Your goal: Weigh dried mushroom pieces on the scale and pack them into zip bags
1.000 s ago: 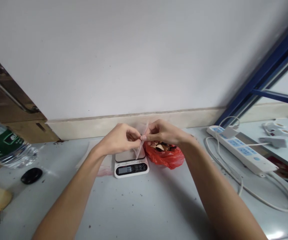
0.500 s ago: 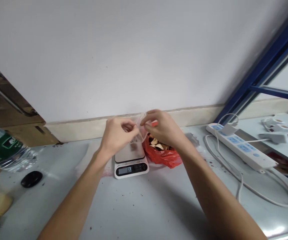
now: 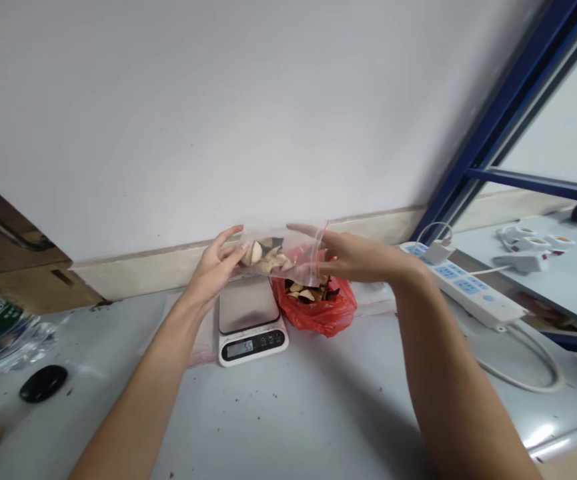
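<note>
Holding a clear zip bag of dried-looking slices sideways above the digital scale, the left hand is pinching the filled end while the right hand is spreading its fingers at the mouth, presumably supporting both ends; whether it is closing on the film, I cannot tell. An open red plastic bag of similar pieces is sitting beside the scale, probably for easy reach. The grey tabletop is showing dark crumbs, with a white wall rising behind.
</note>
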